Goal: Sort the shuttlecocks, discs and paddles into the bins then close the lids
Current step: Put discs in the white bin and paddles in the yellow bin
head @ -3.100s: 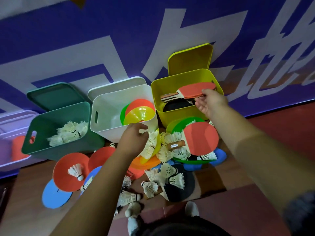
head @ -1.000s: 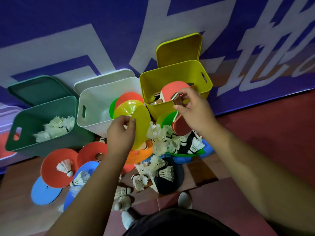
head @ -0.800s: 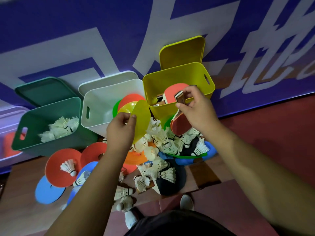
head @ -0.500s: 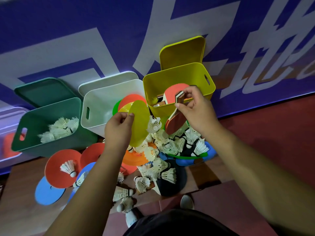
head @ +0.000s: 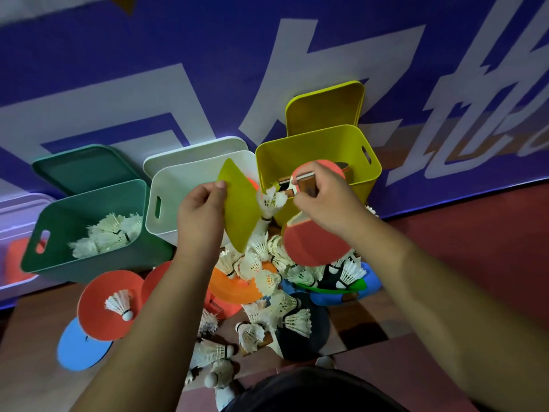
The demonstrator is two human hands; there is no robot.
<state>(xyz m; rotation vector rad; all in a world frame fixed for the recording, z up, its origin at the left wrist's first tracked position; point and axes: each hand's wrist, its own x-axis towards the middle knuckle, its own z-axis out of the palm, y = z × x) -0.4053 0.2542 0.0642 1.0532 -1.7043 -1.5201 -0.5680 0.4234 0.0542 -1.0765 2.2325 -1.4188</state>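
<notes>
The left hand (head: 202, 215) is pinching a thin yellow disc (head: 240, 203); the right hand (head: 326, 200) is gripping a red paddle (head: 315, 242) by its wooden handle.

I count four bins: a green bin (head: 98, 269), a white bin (head: 169, 185), a yellow bin (head: 297, 150) and a translucent bin (head: 15, 209) at the left edge. Three lids stand behind them: a green lid (head: 86, 171), a white lid (head: 193, 151) and a yellow lid (head: 325, 108).

I can confirm three paddles: a red paddle (head: 312, 245), a black paddle (head: 318, 325) on the floor, and a binned paddle (head: 329, 168).

Outside the bins there are roughly nine discs, the yellow disc (head: 240, 209) among them; overlap prevents an exact figure.

The shuttlecocks are too many to count: a heap (head: 107, 233) in the green bin, a pile on the floor, and one lone shuttlecock (head: 118, 304).

There are two hands: the left hand (head: 199, 215) and the right hand (head: 326, 203).
</notes>
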